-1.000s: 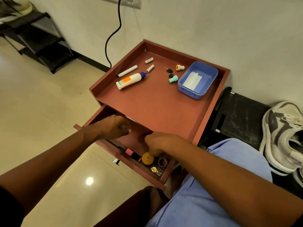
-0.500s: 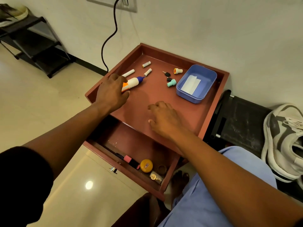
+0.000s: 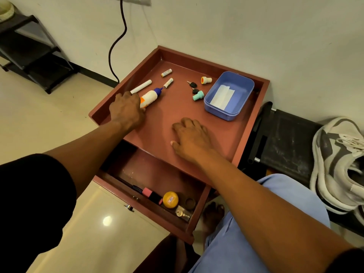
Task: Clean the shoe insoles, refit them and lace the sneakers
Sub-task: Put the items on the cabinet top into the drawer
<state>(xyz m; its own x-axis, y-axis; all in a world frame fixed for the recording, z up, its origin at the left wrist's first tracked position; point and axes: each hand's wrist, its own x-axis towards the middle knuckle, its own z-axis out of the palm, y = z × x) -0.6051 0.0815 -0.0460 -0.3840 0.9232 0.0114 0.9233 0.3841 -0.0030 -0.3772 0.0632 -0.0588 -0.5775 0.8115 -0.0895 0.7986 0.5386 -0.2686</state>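
Red-brown wooden table (image 3: 197,107): my left grip (image 3: 128,110) curls over white glue bottle (image 3: 149,97); right grip (image 3: 192,137) rests flat, loose, beside it.

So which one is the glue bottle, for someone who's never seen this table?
Look at the red-brown table by the wall. At its left side, under the left hand, lies the glue bottle: white, orange label, blue nozzle, fatter than the white marker beside it.

Bare tabletop (image 3: 177,107) is left open at the centre.
It is flanked by a glue bottle (image 3: 150,97) leftward, keys (image 3: 194,87) and a blue tub (image 3: 229,113) rightward.
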